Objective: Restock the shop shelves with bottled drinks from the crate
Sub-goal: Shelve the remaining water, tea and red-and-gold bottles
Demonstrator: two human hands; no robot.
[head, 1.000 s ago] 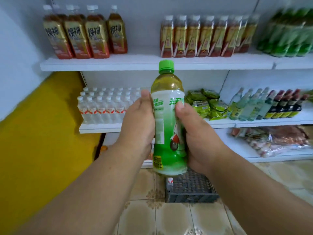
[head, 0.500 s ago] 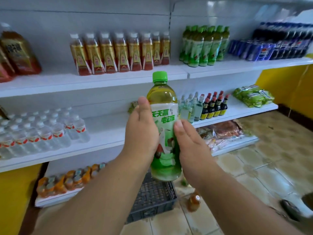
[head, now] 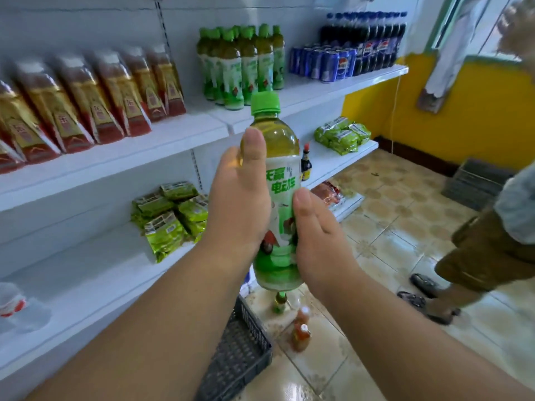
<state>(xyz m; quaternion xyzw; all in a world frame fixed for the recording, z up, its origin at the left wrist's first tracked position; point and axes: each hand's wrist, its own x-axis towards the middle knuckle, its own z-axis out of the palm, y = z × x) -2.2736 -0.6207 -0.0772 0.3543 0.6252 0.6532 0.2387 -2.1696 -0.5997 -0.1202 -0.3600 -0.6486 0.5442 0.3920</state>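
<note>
1. A green-capped tea bottle [head: 278,198] is held upright in mid-air in front of the shelves [head: 162,146], between both hands.
2. Left hand [head: 240,204]: wrapped round the bottle's left side, thumb laid up along the shoulder of the bottle. The far fingers are hidden behind it.
3. Right hand [head: 315,238]: closed on the lower right side of the bottle, thumb pressed on the label. Its fingers are hidden too.
4. Matching green-capped bottles [head: 240,62] are grouped on the upper shelf, just behind and above the held bottle's cap.
5. To the left on the same shelf a row of red-and-gold labelled bottles [head: 95,94] is seen; to the right, blue cans [head: 324,63] and dark cola bottles [head: 373,39].
6. Green snack packets [head: 170,215] are stacked on the middle shelf left of the hands; more packets [head: 341,134] lie further right. A dark sauce bottle [head: 305,163] is partly hidden behind the held bottle.
7. A dark plastic crate [head: 240,348] sits on the tiled floor [head: 390,227] under the forearms. Beside it stand a few small bottles [head: 301,331].
8. Another person [head: 492,241] in brown shorts and sandals is seen at the right edge. A second crate [head: 477,180] stands by the yellow wall [head: 477,117].
</note>
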